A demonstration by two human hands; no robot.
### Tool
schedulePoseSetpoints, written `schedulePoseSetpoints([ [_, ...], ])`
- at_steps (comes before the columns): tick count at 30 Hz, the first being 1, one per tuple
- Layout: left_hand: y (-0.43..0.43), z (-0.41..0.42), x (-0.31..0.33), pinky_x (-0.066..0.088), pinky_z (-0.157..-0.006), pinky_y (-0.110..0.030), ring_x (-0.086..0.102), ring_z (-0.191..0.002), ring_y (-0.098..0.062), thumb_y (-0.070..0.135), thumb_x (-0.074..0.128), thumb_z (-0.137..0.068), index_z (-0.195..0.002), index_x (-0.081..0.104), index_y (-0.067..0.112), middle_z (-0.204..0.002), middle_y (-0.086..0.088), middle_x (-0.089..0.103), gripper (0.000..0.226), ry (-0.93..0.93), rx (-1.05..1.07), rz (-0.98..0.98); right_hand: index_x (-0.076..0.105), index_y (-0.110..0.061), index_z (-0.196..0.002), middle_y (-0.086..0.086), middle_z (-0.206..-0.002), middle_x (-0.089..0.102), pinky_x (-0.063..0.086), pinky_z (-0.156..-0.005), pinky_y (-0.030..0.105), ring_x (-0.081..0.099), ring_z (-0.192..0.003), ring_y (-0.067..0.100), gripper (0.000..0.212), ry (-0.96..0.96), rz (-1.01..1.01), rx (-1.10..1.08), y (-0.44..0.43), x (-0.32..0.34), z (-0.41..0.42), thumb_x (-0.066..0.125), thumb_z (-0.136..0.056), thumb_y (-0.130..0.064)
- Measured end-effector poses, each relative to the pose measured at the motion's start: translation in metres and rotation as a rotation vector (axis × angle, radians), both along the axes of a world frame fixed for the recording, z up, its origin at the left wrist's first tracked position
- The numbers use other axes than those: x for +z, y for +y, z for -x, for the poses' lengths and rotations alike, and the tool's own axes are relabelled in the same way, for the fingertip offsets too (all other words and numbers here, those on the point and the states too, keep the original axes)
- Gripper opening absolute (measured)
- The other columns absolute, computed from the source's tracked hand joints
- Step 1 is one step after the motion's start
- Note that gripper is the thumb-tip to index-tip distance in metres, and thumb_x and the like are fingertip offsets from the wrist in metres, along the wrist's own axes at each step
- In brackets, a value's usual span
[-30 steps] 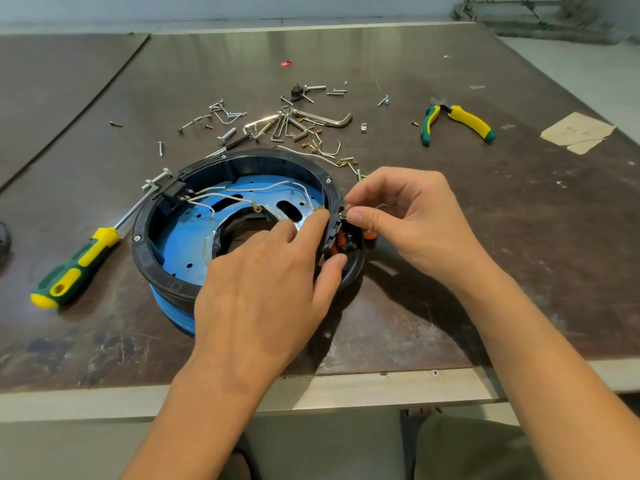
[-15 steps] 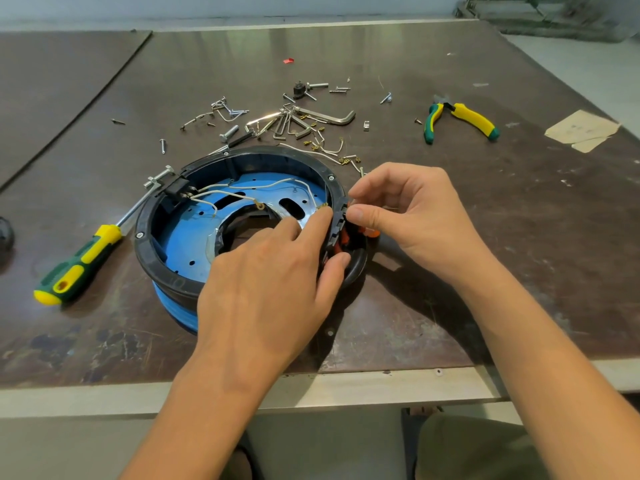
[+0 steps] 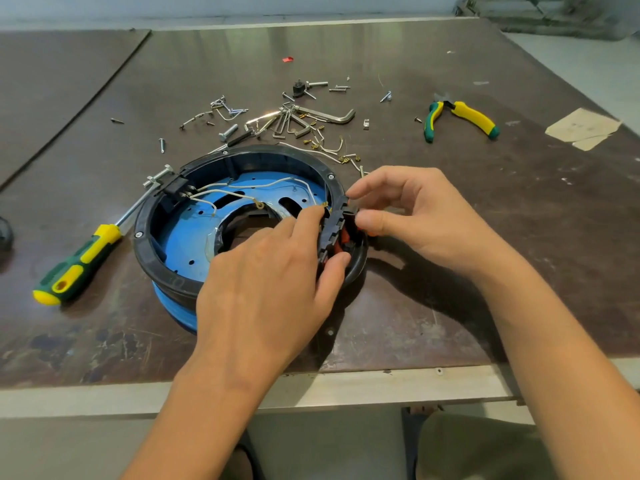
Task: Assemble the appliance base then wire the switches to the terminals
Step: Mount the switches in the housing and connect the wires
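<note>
Head view: left hand (image 3: 263, 282), right hand (image 3: 415, 220) pinch switches (image 3: 338, 230)

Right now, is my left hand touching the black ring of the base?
Touching. The head view shows the left hand with its thumb pressed against the right side of the black ring and its fingers reaching over the rim. No gap shows.

Head-worn camera looks down, close over the table (image 3: 519, 202).

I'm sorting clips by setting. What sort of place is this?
Probably a workshop assembly bench: a worn worktable strewn with loose screws and hex keys, a screwdriver and pliers lying out, and a half-wired appliance base in the middle.
</note>
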State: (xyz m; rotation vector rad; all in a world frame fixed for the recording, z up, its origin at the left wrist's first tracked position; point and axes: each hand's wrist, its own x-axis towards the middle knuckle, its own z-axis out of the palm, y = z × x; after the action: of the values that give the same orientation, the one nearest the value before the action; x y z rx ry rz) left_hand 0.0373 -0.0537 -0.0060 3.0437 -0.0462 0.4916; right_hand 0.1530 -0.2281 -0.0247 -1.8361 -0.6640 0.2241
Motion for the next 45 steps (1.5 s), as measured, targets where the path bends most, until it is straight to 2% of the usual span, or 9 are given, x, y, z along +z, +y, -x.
schedulePoseSetpoints([
  [2, 0.000, 0.000, -0.001, 0.010, -0.044, -0.016, 0.037, -0.056, -0.007, 0.056, 0.049, -0.093, -0.126, 0.056, 0.025, -0.072, 0.011, 0.058, 0.046, -0.016, 0.001, 0.000, 0.068, -0.009, -0.111, 0.004, -0.096, 0.074, 0.055, -0.081, 0.024, 0.069, -0.087, 0.007, 0.029, -0.022, 0.050, 0.020, -0.002, 0.000, 0.000, 0.074, -0.085, 0.002],
  [8, 0.001, -0.001, -0.002, 0.012, -0.042, -0.017, 0.037, -0.056, -0.006, 0.057, 0.048, -0.093, -0.114, 0.055, 0.027, -0.071, 0.012, 0.056, 0.037, -0.005, 0.003, -0.005, 0.068, -0.015, -0.106, 0.000, -0.094, 0.074, 0.057, -0.088, 0.047, 0.071, -0.089, 0.012, 0.031, -0.063, 0.078, -0.061, 0.006, -0.002, 0.003, 0.079, -0.080, -0.001],
  [19, 0.003, -0.002, -0.003, 0.024, -0.040, -0.020, 0.053, -0.058, -0.010, 0.059, 0.046, -0.093, -0.112, 0.052, 0.028, -0.077, 0.011, 0.059, 0.037, 0.017, 0.001, 0.005, 0.071, -0.011, -0.101, 0.001, -0.087, 0.073, 0.060, -0.082, 0.035, 0.071, -0.082, 0.009, 0.028, -0.044, 0.055, -0.130, 0.007, -0.003, 0.005, 0.083, -0.076, -0.003],
  [26, 0.004, -0.003, -0.002, 0.023, -0.041, -0.018, 0.050, -0.058, -0.007, 0.060, 0.045, -0.093, -0.115, 0.052, 0.029, -0.078, 0.011, 0.060, 0.039, 0.005, -0.008, 0.009, 0.071, -0.012, -0.100, 0.008, -0.086, 0.070, 0.059, -0.060, 0.029, 0.070, -0.081, 0.023, 0.027, -0.010, 0.019, -0.167, 0.013, -0.008, 0.007, 0.082, -0.078, -0.003],
  [31, 0.005, -0.003, -0.005, 0.038, -0.040, -0.023, 0.055, -0.060, -0.010, 0.060, 0.045, -0.093, -0.117, 0.052, 0.028, -0.079, 0.010, 0.060, 0.041, 0.000, -0.024, 0.019, 0.071, -0.015, -0.095, 0.003, -0.080, 0.069, 0.054, -0.058, 0.024, 0.070, -0.075, 0.017, 0.025, -0.006, 0.026, -0.208, 0.017, -0.009, 0.008, 0.083, -0.077, -0.003],
  [34, 0.005, -0.003, -0.005, 0.026, -0.039, -0.019, 0.049, -0.056, -0.009, 0.059, 0.047, -0.093, -0.115, 0.053, 0.027, -0.076, 0.010, 0.059, 0.039, -0.014, -0.017, 0.005, 0.072, -0.012, -0.097, 0.006, -0.082, 0.070, 0.058, -0.060, 0.027, 0.071, -0.077, 0.021, 0.024, 0.002, 0.023, -0.196, 0.015, -0.008, 0.007, 0.083, -0.077, -0.003],
  [38, 0.005, -0.002, -0.007, 0.029, -0.040, -0.018, 0.046, -0.057, -0.007, 0.060, 0.046, -0.093, -0.124, 0.052, 0.027, -0.077, 0.011, 0.059, 0.046, -0.010, -0.020, 0.005, 0.072, -0.014, -0.098, 0.005, -0.087, 0.073, 0.062, -0.068, 0.036, 0.072, -0.082, 0.016, 0.020, -0.036, 0.095, -0.162, 0.013, 0.001, 0.009, 0.081, -0.080, -0.008],
  [43, 0.011, -0.003, -0.002, 0.039, -0.048, -0.026, 0.058, -0.067, -0.010, 0.061, 0.043, -0.092, -0.135, 0.041, 0.029, -0.084, 0.011, 0.065, 0.053, 0.016, -0.045, 0.260, 0.069, -0.021, -0.112, -0.001, -0.096, 0.072, 0.060, -0.077, 0.045, 0.070, -0.086, 0.019, 0.021, -0.035, 0.217, -0.142, 0.010, 0.019, 0.016, 0.066, -0.094, -0.032],
  [45, 0.017, -0.003, 0.002, 0.050, -0.065, -0.036, 0.062, -0.077, -0.007, 0.059, 0.043, -0.092, -0.137, 0.037, 0.033, -0.087, 0.011, 0.067, 0.053, 0.069, -0.063, 0.480, 0.062, -0.033, -0.122, -0.006, -0.104, 0.065, 0.055, -0.084, 0.039, 0.065, -0.092, 0.012, 0.032, -0.100, 0.344, -0.117, 0.016, 0.026, 0.027, 0.061, -0.093, -0.046],
])
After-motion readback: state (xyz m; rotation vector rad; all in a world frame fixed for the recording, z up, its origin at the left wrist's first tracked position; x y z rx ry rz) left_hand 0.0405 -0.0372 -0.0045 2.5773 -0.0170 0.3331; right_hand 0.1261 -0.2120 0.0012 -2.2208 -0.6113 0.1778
